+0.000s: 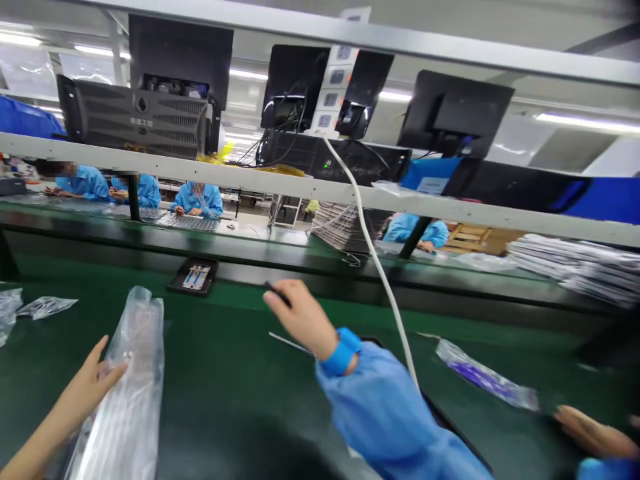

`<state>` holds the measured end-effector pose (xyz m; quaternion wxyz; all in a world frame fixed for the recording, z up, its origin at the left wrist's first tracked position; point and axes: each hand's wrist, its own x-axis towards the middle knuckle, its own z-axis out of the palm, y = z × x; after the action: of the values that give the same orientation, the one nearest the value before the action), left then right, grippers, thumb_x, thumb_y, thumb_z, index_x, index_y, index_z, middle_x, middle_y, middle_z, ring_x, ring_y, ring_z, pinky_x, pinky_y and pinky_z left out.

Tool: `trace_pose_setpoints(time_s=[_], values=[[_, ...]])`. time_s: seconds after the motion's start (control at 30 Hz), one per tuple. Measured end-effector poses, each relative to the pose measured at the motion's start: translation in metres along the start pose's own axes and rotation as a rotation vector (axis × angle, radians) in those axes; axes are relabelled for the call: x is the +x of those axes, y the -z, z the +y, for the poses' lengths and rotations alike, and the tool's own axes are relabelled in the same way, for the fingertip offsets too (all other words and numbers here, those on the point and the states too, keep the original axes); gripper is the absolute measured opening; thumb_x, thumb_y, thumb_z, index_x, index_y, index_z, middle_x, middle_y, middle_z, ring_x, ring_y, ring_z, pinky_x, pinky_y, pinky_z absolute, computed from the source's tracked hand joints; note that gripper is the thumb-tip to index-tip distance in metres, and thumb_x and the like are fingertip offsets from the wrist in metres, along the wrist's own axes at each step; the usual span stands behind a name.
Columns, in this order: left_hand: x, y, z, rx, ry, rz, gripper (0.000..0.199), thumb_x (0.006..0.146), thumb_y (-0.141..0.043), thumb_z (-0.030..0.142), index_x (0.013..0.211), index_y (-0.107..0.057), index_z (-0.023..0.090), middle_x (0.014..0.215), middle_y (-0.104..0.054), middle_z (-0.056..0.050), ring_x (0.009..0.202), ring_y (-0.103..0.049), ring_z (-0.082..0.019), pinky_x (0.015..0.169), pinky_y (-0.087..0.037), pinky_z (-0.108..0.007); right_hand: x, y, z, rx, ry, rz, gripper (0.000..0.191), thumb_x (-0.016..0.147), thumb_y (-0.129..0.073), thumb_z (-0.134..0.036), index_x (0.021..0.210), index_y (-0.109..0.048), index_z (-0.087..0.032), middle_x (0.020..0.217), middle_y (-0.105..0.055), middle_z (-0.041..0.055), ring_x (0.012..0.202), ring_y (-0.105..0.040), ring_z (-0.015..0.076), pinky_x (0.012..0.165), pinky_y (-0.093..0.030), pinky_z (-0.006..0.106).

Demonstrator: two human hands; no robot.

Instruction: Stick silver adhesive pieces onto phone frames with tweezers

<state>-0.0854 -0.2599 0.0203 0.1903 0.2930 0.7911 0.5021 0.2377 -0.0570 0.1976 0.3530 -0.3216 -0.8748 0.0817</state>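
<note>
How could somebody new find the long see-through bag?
On the dark green table, find the small black tray. Nearer the camera and to its left lies the long clear bag, with the left hand at its edge. It's far longer than the crumpled clear bags farther left.

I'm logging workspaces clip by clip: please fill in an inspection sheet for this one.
Surface: green worktop
Job's things: long clear plastic bag; small black item, blurred
Clutter: bagged purple item; crumpled clear bag; black tray
Hands: left hand open, touching the long bag; right hand holding the black item
Cables: white cable hanging from power strip
Surroundings: monitors above shelf; co-workers in blue opposite; co-worker's hand at right
</note>
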Motion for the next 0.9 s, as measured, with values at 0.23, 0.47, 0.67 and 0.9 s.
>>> trace_pose_setpoints(time_s=[0.23, 0.47, 0.67, 0.9], values=[[0.062, 0.007, 0.025, 0.675, -0.553, 0.232, 0.074, 0.076, -0.040, 0.059, 0.131, -0.044, 0.009, 0.134, -0.041, -0.021, 0.128, -0.035, -0.038, 0.101, -0.033, -0.053, 0.101, 0.095, 0.062, -0.321, 0.292, 0.610, 0.019, 0.087, -0.050, -0.035, 0.093, -0.061, -0.020, 0.099, -0.062, 0.0077, 0.096, -0.059, 0.0221, 0.080, -0.048, 0.032], [0.101, -0.022, 0.227, 0.392, -1.072, 0.449, 0.054, 0.087, -0.048, 0.042, 0.134, -0.037, 0.018, 0.136, -0.041, -0.013, 0.130, -0.036, -0.025, 0.110, -0.028, -0.041, 0.199, 0.123, 0.067, -0.504, 0.312, 0.469, 0.028, 0.088, -0.047, -0.036, 0.105, -0.062, -0.020, 0.118, -0.059, 0.0063, 0.098, -0.060, 0.0221, 0.074, -0.049, 0.031], [0.141, -0.033, 0.365, 0.273, -1.138, 0.664, 0.055, 0.086, -0.051, 0.040, 0.131, -0.038, 0.011, 0.131, -0.045, -0.017, 0.127, -0.038, -0.025, 0.108, -0.029, -0.042, 0.277, 0.142, 0.049, -0.571, 0.037, -0.050, 0.055, 0.081, -0.047, -0.063, 0.118, -0.061, -0.024, 0.112, -0.064, 0.0091, 0.097, -0.061, 0.0299, 0.077, -0.048, 0.039], [0.172, -0.031, 0.456, 0.652, -0.740, 0.402, 0.075, 0.073, -0.056, 0.060, 0.129, -0.043, 0.010, 0.119, -0.057, -0.018, 0.113, -0.051, -0.035, 0.095, -0.039, -0.047, 0.307, 0.146, 0.054, -0.713, 0.035, -0.254, 0.031, 0.085, -0.047, -0.035, 0.105, -0.068, -0.023, 0.093, -0.069, 0.0115, 0.084, -0.065, 0.0278, 0.066, -0.048, 0.034]])
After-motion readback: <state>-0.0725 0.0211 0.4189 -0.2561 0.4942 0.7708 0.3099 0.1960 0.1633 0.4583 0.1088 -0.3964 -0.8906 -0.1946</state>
